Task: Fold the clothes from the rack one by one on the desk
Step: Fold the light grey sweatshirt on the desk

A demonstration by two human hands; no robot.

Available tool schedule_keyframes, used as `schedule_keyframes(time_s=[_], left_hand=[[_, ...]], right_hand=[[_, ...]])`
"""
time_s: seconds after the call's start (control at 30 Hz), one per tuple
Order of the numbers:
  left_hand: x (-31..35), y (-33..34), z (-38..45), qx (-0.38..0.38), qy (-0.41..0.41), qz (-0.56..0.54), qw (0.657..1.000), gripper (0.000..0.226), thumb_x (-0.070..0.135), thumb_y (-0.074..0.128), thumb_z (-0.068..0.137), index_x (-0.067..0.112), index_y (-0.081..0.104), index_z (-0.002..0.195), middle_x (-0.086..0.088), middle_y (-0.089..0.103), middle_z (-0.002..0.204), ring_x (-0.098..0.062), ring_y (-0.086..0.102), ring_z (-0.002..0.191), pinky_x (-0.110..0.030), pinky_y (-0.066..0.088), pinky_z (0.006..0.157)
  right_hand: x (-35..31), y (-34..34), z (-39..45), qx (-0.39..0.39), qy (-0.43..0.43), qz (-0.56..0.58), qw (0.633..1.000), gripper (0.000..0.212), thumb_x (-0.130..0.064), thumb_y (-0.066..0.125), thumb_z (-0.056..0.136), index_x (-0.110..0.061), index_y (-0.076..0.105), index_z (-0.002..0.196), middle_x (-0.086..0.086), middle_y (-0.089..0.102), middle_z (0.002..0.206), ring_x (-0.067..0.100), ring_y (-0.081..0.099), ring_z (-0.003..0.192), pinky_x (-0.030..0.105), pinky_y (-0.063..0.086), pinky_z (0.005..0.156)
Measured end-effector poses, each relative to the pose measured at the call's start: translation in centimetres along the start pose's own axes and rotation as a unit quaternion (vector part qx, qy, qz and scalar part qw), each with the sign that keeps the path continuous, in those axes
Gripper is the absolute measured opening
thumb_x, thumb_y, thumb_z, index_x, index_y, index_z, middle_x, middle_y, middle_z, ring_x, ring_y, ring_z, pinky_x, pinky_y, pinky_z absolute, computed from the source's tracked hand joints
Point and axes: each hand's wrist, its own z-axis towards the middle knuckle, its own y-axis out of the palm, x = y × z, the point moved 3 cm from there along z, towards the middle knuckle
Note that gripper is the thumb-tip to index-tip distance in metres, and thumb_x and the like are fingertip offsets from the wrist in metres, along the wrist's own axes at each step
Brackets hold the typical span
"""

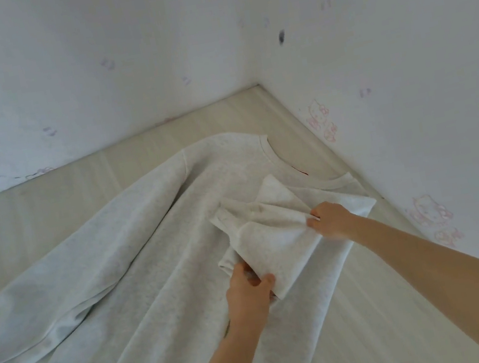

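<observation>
Pale grey sweatshirt [150,261] spread flat across the light wood-grain counter [368,318], neckline [290,166] toward the corner where two white walls [396,25] meet. Left hand [249,291] closed on the near edge of the folded-in sleeve [266,234], thumb on top of the cloth and fingers [254,281] curled beneath it, pinching the fabric. Right hand [331,219] gripping the same sleeve farther along, fingertips pressed together on a gathered ridge of cloth just left of the knuckles. Sleeve bunched and creased between the two sets of fingers, lying over the chest of the garment just below the collar. Other sleeve [45,305] stretched out well to the left of both hands, cuff end near the frame's edge. Body of the garment running down past the left wrist toward the bottom of the view. Faint pink cartoon prints [320,122] on the wall beyond the right hand's fingers.
</observation>
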Motion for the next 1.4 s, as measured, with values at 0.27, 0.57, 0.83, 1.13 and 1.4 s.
schedule_keyframes(time_s=[0.27,0.57,0.83,1.13,1.4], left_hand=[[4.1,-7.6,1.6,0.145,0.060,0.112,0.981,0.015,0.027,0.061,0.094,0.015,0.061,0.102,0.000,0.067,0.085,-0.014,0.066,0.073,-0.026,0.052,0.064],[3.6,-17.5,6.6,0.263,0.053,0.420,0.867,0.047,0.045,0.043,0.096,0.018,0.045,0.135,-0.009,0.041,0.140,-0.033,0.037,0.128,-0.045,0.033,0.105],[2.7,-20.2,11.5,0.192,0.059,0.457,0.866,0.060,0.047,0.022,0.101,0.013,0.018,0.150,-0.001,0.006,0.163,-0.017,-0.002,0.150,-0.051,-0.002,0.119],[4.0,-26.7,18.5,0.127,0.136,0.526,0.830,0.061,0.051,0.012,0.098,0.030,-0.002,0.154,0.013,-0.011,0.160,-0.003,-0.013,0.146,-0.043,-0.009,0.119],[8.2,-30.7,23.5,0.108,0.152,0.591,0.785,0.058,0.048,0.020,0.101,0.031,0.004,0.154,0.010,-0.005,0.162,-0.008,-0.004,0.149,-0.046,-0.002,0.120]], right_hand=[[-1.9,-3.0,0.9,0.034,0.004,-0.003,0.999,0.014,-0.012,0.054,0.084,-0.013,0.061,0.096,0.006,0.061,0.098,0.030,0.062,0.101,0.034,0.053,0.075],[-12.9,-5.6,6.0,0.076,-0.123,0.015,0.989,0.026,-0.012,0.047,0.094,-0.012,0.058,0.118,0.007,0.056,0.122,0.023,0.057,0.105,0.029,0.047,0.086],[-20.4,-3.6,10.5,0.004,-0.166,-0.069,0.984,0.074,-0.042,0.058,0.091,-0.017,0.019,0.149,0.015,0.031,0.148,0.036,0.042,0.129,0.046,0.038,0.106],[-18.9,2.0,12.4,-0.090,-0.090,-0.192,0.973,0.128,-0.069,0.068,0.069,-0.033,-0.030,0.144,0.013,-0.042,0.147,0.049,-0.033,0.135,0.068,0.006,0.112],[-22.5,-3.1,13.7,-0.092,-0.057,-0.188,0.976,0.092,-0.071,0.043,0.086,-0.018,0.009,0.153,0.018,0.004,0.157,0.040,0.029,0.138,0.047,0.028,0.113]])
